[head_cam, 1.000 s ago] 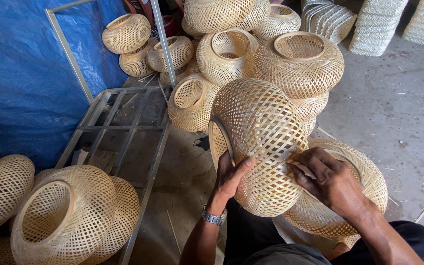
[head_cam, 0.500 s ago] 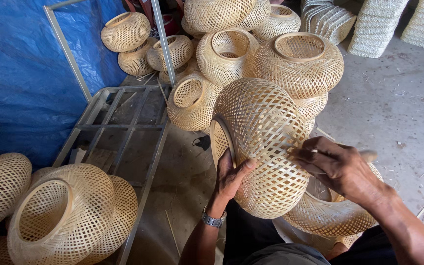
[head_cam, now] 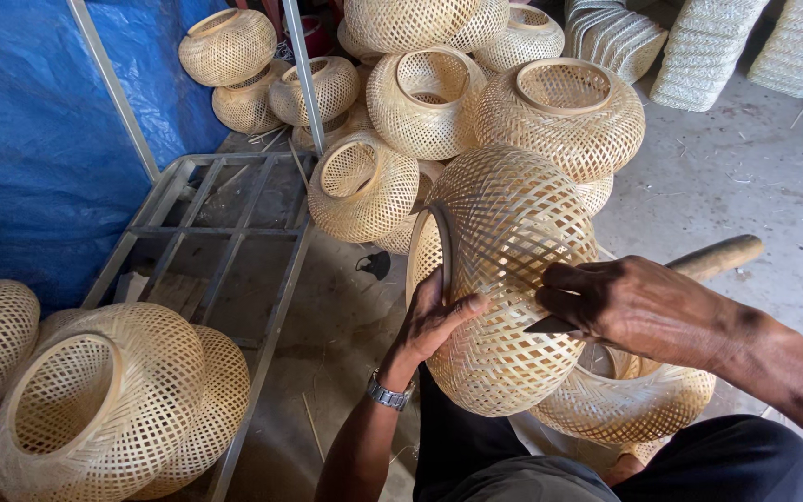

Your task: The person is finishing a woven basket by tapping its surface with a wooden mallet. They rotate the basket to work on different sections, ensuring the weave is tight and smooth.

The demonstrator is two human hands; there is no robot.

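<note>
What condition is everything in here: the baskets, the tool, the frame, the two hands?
Held basket: tipped on its side, mouth facing left.
Left hand: gripping its rim.
Right hand: closed on a knife.
Knife: tip against the weave.
Basket pile: loosely heaped, mostly mouths up.
Metal frame: lying flat.

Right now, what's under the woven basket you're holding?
Another woven basket lies beneath the held basket, beside the dark trousers. The right hand, holding a wooden-handled tool, and the held basket cover most of it, so its opening is hidden.
</note>
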